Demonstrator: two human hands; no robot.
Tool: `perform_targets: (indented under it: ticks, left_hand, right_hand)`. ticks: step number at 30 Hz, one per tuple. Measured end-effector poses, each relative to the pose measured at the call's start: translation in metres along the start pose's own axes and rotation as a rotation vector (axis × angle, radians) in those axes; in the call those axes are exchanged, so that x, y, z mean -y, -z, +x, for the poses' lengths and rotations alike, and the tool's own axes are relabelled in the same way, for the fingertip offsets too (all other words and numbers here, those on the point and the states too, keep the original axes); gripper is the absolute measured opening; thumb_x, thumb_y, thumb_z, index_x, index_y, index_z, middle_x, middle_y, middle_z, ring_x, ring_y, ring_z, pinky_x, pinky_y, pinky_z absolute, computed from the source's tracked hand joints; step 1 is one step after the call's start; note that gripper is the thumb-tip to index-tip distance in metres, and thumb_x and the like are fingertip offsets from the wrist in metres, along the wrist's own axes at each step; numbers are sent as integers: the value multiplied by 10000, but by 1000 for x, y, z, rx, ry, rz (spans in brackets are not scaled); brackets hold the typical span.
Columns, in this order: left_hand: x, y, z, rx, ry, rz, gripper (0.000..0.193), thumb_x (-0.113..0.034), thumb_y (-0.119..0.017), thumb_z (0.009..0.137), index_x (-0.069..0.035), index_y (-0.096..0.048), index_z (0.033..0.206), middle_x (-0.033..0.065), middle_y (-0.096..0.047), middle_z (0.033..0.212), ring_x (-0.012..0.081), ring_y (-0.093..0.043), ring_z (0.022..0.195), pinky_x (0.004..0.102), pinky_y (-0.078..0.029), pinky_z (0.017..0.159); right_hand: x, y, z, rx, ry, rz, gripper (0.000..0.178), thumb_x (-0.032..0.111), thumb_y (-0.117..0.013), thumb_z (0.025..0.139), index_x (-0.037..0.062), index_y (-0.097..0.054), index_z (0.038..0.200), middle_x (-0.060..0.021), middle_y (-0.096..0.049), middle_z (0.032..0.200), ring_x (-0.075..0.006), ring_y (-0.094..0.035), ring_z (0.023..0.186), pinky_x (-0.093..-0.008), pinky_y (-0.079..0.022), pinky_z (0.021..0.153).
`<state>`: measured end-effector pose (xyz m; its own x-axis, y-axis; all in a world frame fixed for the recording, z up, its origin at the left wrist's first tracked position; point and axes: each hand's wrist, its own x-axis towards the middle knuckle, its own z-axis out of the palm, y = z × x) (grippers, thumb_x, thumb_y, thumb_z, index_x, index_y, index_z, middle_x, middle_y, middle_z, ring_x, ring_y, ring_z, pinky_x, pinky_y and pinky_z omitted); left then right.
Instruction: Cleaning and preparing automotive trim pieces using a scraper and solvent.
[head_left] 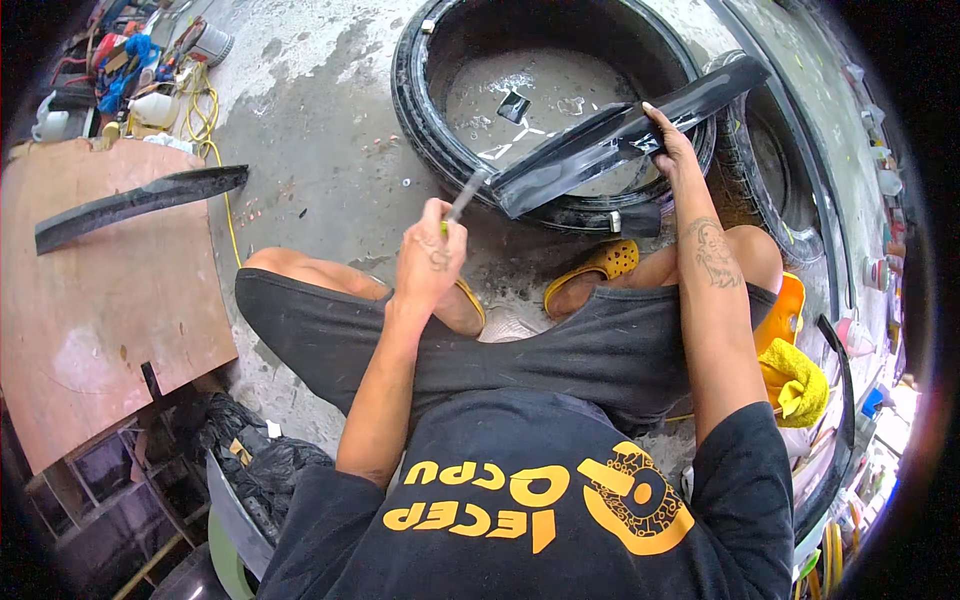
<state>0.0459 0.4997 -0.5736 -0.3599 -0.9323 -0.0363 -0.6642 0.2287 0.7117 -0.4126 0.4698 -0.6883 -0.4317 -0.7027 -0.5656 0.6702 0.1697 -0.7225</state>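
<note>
A black shirt and dark shorts fill the near edge, with both forearms rising from them. The left hand (428, 262) is seen closed in a fist around a thin tool (464, 196), whose handle is hidden in the palm and whose pale tip is blurred where it meets the near end of a long black trim strip (610, 140). The strip is gripped at its middle by the right hand (672, 150), fingers wrapped over its upper edge, and is held across a tyre (420, 110) lying on the concrete floor (320, 130). A second strip (140, 200) is laid on a wooden board (100, 320) at left. Yellow clogs (606, 262) are partly covered by the knees.
</note>
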Motion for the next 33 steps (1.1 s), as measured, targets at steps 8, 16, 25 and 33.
perform_targets:
  ticks: [8, 16, 25, 33]
  left_hand:
    - [12, -7, -8, 73, 2, -127, 401, -340, -559, 1040, 16, -678, 900, 238, -692, 779, 440, -684, 764, 472, -517, 686]
    - [12, -19, 8, 234, 163, -133, 512, -398, -528, 1038, 52, -714, 877, 201, -649, 703, 315, -638, 694, 393, -494, 705]
    - [16, -3, 4, 61, -30, -71, 359, -325, -519, 1054, -3, -670, 1096, 146, -635, 714, 251, -639, 653, 414, -490, 655]
    - [-1, 15, 25, 126, -33, 279, 175, -224, -518, 1056, -56, -565, 1067, 242, -661, 784, 452, -658, 742, 510, -500, 661]
  right_hand:
    - [-8, -12, -3, -67, -52, 20, 483, 270, -911, 798, 40, -689, 1160, -116, -731, 1170, -255, -702, 1064, -413, -550, 1034]
    - [12, -21, -12, -264, 35, -221, 522, 198, -903, 807, -68, -639, 1170, -169, -725, 1091, -279, -735, 926, -411, -617, 883]
    - [1, -44, -7, -310, 158, -248, 396, 250, -917, 766, -57, -696, 881, -143, -716, 860, -237, -678, 701, -405, -519, 617]
    - [-2, -43, 1, -298, 205, -227, 372, 204, -909, 771, -79, -705, 900, -137, -717, 872, -235, -674, 726, -384, -533, 712]
